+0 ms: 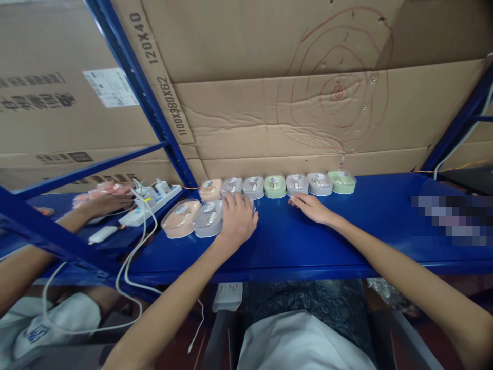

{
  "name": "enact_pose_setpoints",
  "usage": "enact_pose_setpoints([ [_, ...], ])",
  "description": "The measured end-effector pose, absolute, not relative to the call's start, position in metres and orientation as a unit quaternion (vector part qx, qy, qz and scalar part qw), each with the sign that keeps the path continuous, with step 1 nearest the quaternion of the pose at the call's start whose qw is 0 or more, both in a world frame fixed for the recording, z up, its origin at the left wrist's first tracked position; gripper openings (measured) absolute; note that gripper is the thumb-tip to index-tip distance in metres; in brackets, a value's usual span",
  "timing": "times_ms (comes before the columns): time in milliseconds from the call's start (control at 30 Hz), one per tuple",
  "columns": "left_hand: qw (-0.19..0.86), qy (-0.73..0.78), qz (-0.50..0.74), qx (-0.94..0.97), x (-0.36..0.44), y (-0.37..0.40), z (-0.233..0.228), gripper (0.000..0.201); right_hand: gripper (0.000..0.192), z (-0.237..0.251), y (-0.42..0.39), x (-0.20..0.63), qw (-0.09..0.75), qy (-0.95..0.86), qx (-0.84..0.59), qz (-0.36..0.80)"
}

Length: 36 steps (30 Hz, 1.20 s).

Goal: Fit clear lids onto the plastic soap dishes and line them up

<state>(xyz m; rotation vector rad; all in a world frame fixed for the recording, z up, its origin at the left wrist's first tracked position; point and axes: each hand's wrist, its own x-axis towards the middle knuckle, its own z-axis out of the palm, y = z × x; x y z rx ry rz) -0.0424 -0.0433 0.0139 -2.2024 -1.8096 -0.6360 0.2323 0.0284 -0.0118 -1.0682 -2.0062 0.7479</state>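
Observation:
On the blue shelf stands a back row of small rounded plastic boxes with clear lids and round stickers. A peach box is at its left end, grey boxes and a green box follow, and another green box ends it on the right. In front are a larger-looking peach box and a grey box. My left hand is closed over one more box beside that grey one, mostly hidden under the fingers. My right hand rests just in front of the back row, fingers loosely stretched leftward, holding nothing visible.
A blue post divides off the left bay. There, a co-worker's hand touches pink items near a white power strip. White cables hang over the shelf's front. Cardboard backs the shelf; a blurred patch lies at right.

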Motion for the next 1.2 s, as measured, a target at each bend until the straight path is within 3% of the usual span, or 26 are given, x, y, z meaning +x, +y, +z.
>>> enact_pose_setpoints([
  [167, 0.085, -0.589, -0.219, -0.773, -0.045, -0.035, 0.003, 0.059, 0.041, -0.012, 0.029, 0.232, 0.36, -0.789, -0.415, 0.275],
  [433, 0.218, -0.606, -0.087, -0.76, -0.042, -0.035, 0.002, 0.062, 0.041, -0.011, 0.028, 0.233, 0.331, -0.807, -0.422, 0.248],
  [1000, 0.208, -0.634, -0.055, -0.743, -0.037, -0.037, 0.006, 0.066, 0.043, -0.015, 0.031, 0.234, 0.327, -0.817, -0.414, 0.23],
  [1200, 0.234, -0.612, -0.08, -0.751, -0.039, -0.038, 0.006, 0.055, 0.042, -0.001, 0.033, 0.244, 0.326, -0.845, -0.414, 0.091],
])
